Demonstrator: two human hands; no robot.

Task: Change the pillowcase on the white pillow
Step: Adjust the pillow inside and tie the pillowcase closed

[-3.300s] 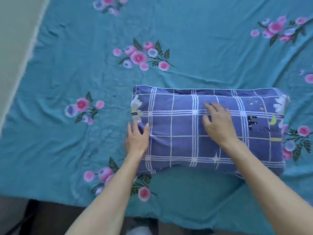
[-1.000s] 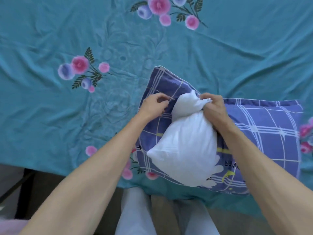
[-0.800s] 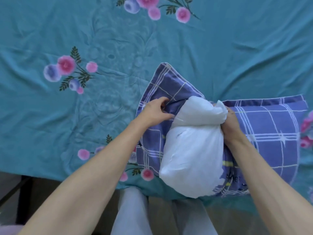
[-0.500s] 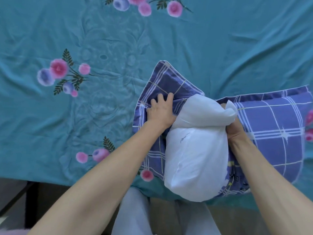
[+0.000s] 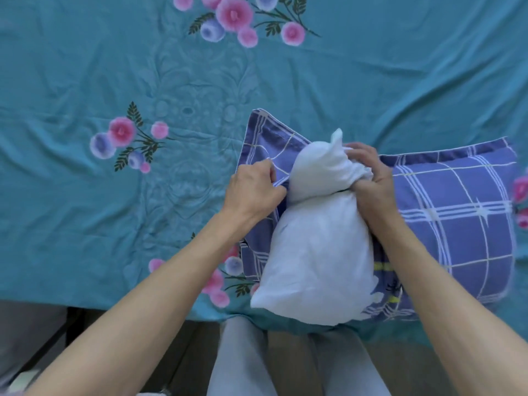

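The white pillow bulges out of the blue checked pillowcase near the bed's front edge. Its lower end hangs toward me; its upper end is bunched into a narrow neck. My right hand is shut around that neck. My left hand pinches the pillowcase's open edge just left of the pillow. The case's left flap stands up in a point. How much pillow stays inside the case on the right is hidden.
A teal bedsheet with pink and blue flower prints covers the bed. The bed's front edge runs across the lower view, with dark floor below. My legs in pale trousers stand against it.
Since half a second ago my right hand has come over the top of the pillow and bunched its upper end tighter. My left hand has shifted from pressing flat to pinching the case's edge.
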